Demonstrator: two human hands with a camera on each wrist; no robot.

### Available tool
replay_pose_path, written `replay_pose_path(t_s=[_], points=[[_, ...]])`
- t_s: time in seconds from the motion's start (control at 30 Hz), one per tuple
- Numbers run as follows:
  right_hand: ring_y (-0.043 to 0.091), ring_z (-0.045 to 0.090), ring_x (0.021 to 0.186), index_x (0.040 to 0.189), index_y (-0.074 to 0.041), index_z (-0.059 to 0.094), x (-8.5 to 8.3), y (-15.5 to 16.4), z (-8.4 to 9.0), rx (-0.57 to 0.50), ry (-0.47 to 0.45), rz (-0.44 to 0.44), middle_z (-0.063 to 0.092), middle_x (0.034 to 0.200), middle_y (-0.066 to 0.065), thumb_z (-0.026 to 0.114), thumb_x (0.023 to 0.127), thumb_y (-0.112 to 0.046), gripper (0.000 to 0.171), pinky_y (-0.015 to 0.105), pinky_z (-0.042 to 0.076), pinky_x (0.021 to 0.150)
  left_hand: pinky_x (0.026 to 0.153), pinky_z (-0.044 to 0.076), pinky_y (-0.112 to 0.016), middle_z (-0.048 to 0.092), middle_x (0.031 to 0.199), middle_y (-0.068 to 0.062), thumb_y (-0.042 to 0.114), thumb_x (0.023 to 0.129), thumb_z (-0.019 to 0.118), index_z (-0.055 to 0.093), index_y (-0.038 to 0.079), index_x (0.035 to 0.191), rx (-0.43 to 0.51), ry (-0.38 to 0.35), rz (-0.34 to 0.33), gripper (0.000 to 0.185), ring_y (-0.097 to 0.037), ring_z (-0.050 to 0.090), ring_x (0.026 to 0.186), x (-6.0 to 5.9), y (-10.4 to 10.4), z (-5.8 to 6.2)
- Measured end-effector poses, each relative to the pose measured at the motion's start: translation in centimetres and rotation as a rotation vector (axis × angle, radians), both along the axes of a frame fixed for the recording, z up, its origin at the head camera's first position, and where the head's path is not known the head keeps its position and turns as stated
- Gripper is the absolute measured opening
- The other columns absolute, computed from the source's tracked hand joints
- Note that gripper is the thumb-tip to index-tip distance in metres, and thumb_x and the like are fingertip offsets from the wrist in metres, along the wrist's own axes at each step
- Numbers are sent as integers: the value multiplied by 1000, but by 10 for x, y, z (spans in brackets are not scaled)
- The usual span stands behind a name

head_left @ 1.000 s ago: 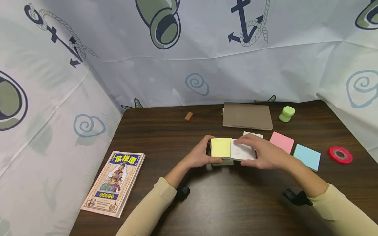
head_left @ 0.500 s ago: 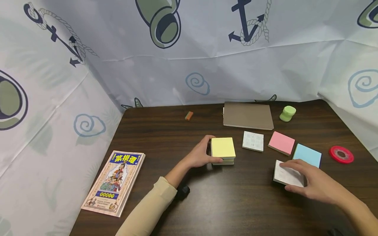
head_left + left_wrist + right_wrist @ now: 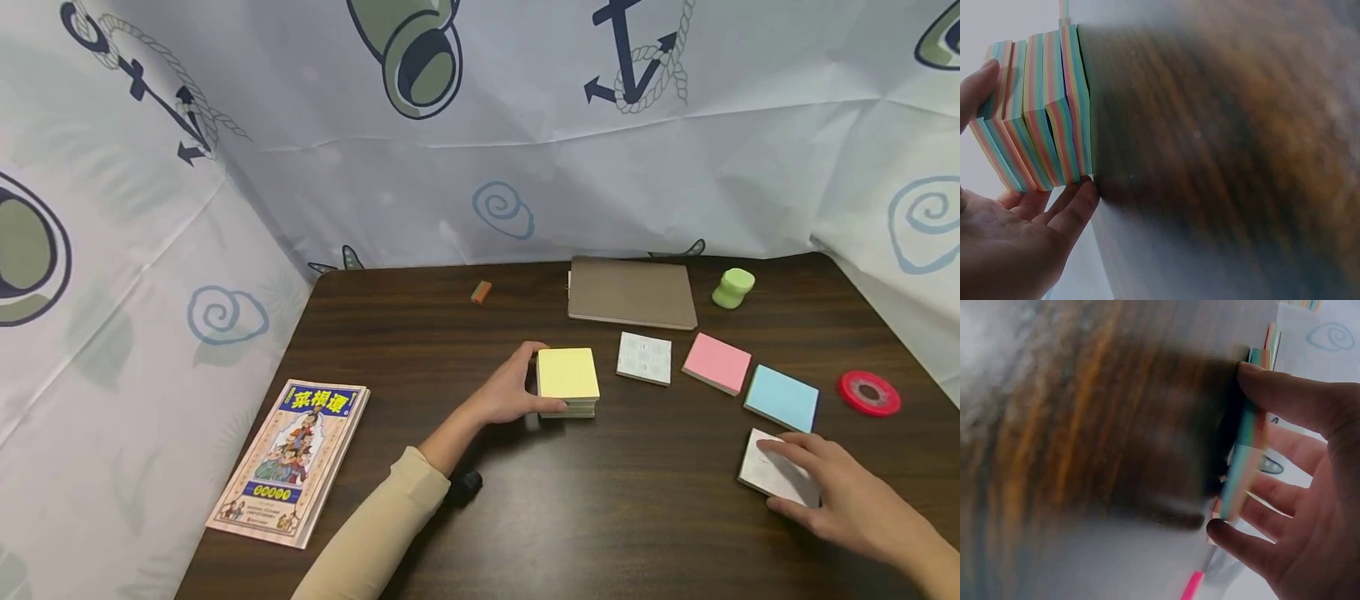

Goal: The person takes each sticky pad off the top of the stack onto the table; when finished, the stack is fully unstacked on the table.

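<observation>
My left hand [image 3: 513,393] grips the yellow-topped stack [image 3: 567,375] at the middle of the worktop [image 3: 600,517]. My right hand [image 3: 855,500] grips the white-topped pad [image 3: 776,471], in front of the blue pad [image 3: 782,397]. Behind lies the pink pad [image 3: 717,363]; the red ring [image 3: 868,407] sits toward the worktop's right edge. Open worktop separates my hands.

A dark wood-grained table [image 3: 600,525] was backed by pale fabric [image 3: 420,192] printed with anchors, ropes and blue spirals. At the table's left side a thick book [image 3: 288,462] was laid face up, its cover decorated with cartoon figures and yellow characters. Along the far edge, a small orange-and-green block [image 3: 482,292], a flat taupe rectangular item [image 3: 632,292] and a waisted light-green object [image 3: 732,288] were ranged from left to right. Towards the right edge, a red ring [image 3: 870,407] was laid flat.
</observation>
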State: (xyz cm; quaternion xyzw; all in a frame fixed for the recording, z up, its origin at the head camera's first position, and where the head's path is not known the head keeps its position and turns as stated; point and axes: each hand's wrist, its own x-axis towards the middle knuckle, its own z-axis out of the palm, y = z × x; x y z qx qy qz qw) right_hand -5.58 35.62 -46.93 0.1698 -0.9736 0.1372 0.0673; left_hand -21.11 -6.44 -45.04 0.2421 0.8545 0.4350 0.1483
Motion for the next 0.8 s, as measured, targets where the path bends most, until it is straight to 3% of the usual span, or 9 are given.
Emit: replay_pose_path(t_s=[0.1, 0.4, 0.6, 0.8], points=[[39, 53, 103, 123, -12, 61, 2, 2, -1, 6, -3, 3, 57, 116, 19, 93, 60, -34, 74, 60, 46, 77, 89, 43, -37, 51, 127, -5, 33, 76, 85, 35, 11, 143, 3, 5, -2, 86, -20, 52, 108, 0, 1, 0], [39, 50, 107, 123, -12, 60, 1, 1, 7, 22, -33, -5, 53, 121, 18, 91, 64, -38, 72, 62, 46, 76, 91, 43, -39, 49, 131, -6, 35, 77, 85, 33, 11, 144, -17, -2, 1, 87, -21, 52, 109, 1, 0, 0], [34, 52, 109, 123, -13, 63, -8, -21, 38, 20, -15, 7, 55, 122, 11, 86, 72, -43, 63, 59, 49, 73, 92, 43, -39, 48, 132, -5, 35, 76, 85, 33, 11, 144, -11, 9, -3, 88, -21, 51, 111, 0, 0, 0], [25, 57, 108, 131, -17, 61, -29, -60, 70, -11, -24, 109, 52, 131, 4, 79, 81, -44, 60, 48, 50, 77, 92, 43, -39, 48, 131, -4, 35, 76, 86, 34, 11, 143, -26, 14, -6, 89, -20, 51, 111, 0, 1, 0]])
